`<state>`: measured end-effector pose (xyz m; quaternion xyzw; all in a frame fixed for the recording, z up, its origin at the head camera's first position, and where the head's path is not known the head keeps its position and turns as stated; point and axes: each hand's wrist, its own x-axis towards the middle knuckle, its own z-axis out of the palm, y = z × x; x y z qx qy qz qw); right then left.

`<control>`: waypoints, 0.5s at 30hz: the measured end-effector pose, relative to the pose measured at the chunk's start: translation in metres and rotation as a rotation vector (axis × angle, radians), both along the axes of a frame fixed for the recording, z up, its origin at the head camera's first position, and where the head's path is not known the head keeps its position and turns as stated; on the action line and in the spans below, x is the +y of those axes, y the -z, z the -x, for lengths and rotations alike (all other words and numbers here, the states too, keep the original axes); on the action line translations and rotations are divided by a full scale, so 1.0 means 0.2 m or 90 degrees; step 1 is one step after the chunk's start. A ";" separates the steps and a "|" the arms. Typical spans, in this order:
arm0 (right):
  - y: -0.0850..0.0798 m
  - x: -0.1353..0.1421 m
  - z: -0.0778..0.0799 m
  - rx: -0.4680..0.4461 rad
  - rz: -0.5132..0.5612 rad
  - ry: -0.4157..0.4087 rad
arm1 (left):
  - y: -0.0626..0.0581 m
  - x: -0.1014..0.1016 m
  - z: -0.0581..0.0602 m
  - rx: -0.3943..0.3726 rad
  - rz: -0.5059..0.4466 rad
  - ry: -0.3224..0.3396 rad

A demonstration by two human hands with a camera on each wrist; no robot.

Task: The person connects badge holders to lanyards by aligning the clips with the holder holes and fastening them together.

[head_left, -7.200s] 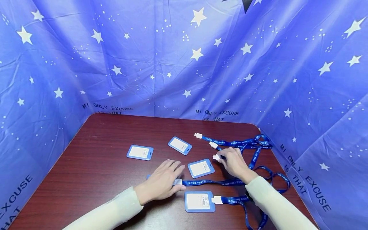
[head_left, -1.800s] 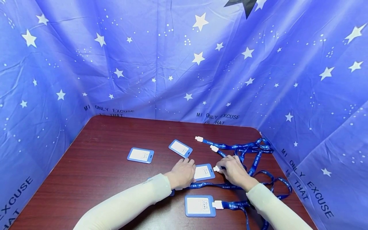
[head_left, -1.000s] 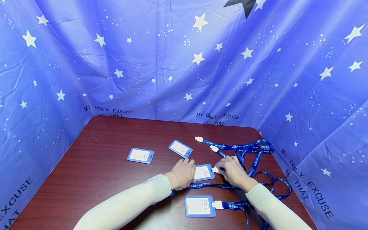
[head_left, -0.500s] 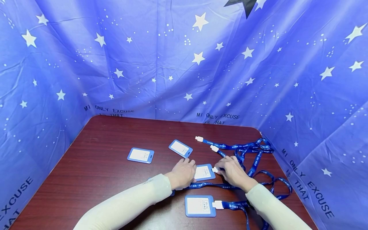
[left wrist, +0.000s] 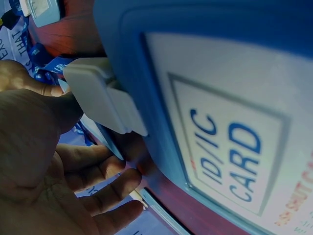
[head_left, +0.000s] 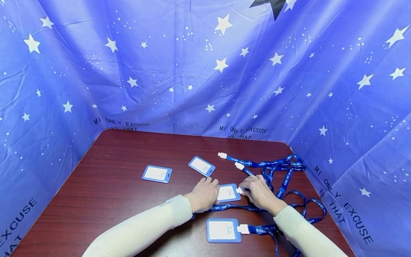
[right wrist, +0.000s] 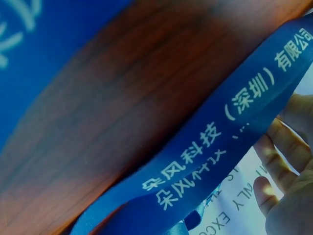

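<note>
In the head view a blue-rimmed ID badge holder (head_left: 227,193) lies flat mid-table. My left hand (head_left: 204,194) holds its left end; in the left wrist view the thumb and fingers of my left hand (left wrist: 44,166) are at the holder's edge. My right hand (head_left: 260,192) pinches the white lanyard clip (head_left: 239,191) at the holder's slotted right end. Whether the clip is hooked through the slot cannot be told. A blue printed lanyard strap (right wrist: 220,122) crosses the right wrist view, partly covering my right hand (right wrist: 288,166).
Two loose badge holders, one left (head_left: 156,174) and one behind (head_left: 201,166), lie on the dark red table (head_left: 128,200). In front, a badge holder (head_left: 223,230) has its lanyard clip attached (head_left: 243,229). Another clipped holder is mostly under my left arm. Tangled lanyards (head_left: 285,164) spread at right.
My left hand has moved right from the clipped holder to the middle one. My right hand has brought the clip down and left against its slotted end. Over the last second almost nothing moves.
</note>
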<state>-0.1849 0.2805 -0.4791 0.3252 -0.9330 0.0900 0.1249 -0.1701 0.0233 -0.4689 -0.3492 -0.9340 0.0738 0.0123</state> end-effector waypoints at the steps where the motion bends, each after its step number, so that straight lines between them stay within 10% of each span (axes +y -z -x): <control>1: 0.00 0.00 0.00 0.001 0.001 -0.001 | 0.00 0.00 0.00 0.000 -0.001 0.000; 15: 0.00 0.01 0.00 -0.014 -0.009 0.001 | 0.00 0.00 -0.01 0.004 -0.002 0.002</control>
